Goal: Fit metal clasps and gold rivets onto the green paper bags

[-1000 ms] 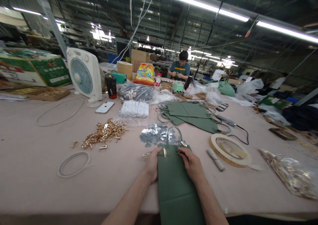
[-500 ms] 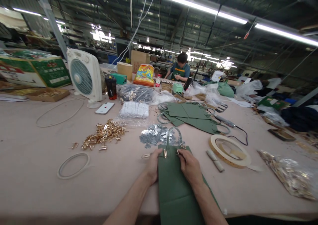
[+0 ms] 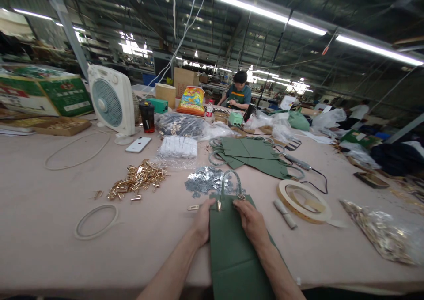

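A flat dark green paper bag (image 3: 232,247) lies in front of me and hangs over the table's near edge. A clear looped handle (image 3: 231,178) with gold clips sits at its top. My left hand (image 3: 202,220) grips the bag's top left edge, fingers curled. My right hand (image 3: 251,220) presses on the top right part, its fingertips pinched at a gold clip (image 3: 240,197). Another gold clip (image 3: 218,205) is fixed near the bag's top middle, and a loose one (image 3: 193,207) lies just left of the bag.
A heap of gold clips (image 3: 137,183), silver plates (image 3: 203,180), a stack of green bags (image 3: 258,156), a tape roll (image 3: 303,198), a white ring (image 3: 96,220), a phone (image 3: 138,144) and a fan (image 3: 111,99) lie on the table. A person (image 3: 239,92) works at the far side.
My right hand has shifted slightly left along the bag's top, and the bag's lower part has swung a little to the right. The left hand has stayed put.
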`<state>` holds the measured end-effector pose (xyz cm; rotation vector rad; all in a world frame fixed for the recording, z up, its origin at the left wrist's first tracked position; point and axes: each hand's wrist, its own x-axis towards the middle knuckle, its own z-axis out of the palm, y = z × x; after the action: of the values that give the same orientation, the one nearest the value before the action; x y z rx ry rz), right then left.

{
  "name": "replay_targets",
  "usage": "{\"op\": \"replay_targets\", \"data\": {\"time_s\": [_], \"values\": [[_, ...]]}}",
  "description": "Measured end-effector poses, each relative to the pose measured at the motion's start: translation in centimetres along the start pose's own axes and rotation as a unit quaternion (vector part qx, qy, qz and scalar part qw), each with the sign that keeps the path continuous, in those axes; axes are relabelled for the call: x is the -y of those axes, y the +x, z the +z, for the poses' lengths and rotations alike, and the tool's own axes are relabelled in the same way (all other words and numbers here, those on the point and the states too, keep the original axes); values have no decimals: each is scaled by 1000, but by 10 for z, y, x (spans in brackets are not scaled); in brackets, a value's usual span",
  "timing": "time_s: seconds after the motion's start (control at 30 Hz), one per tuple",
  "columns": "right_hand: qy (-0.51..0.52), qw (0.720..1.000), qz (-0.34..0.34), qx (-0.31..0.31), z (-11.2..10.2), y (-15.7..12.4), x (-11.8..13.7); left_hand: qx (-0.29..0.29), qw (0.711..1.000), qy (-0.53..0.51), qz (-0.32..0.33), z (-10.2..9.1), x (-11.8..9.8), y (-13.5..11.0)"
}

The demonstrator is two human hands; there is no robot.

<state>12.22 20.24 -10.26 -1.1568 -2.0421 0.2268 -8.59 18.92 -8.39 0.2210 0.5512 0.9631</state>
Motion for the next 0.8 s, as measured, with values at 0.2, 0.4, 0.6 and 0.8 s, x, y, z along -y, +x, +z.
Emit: {"op": "replay_targets", "data": {"time_s": [0.2,0.4,0.6,0.8], "values": [[10,1000,-18,4,1,-2,-1,4,1000,3,0,0,2,0],[-12,1000,-20,-2,3,0,-2,3,1000,14,2,3,2,-2],[-21,999,-25,2,2,1,-2,-12,1000,19,17,4,3,-1],[-9,999,-40,20,0,1,-7,-49,998,27,18,2,2,1]]}}
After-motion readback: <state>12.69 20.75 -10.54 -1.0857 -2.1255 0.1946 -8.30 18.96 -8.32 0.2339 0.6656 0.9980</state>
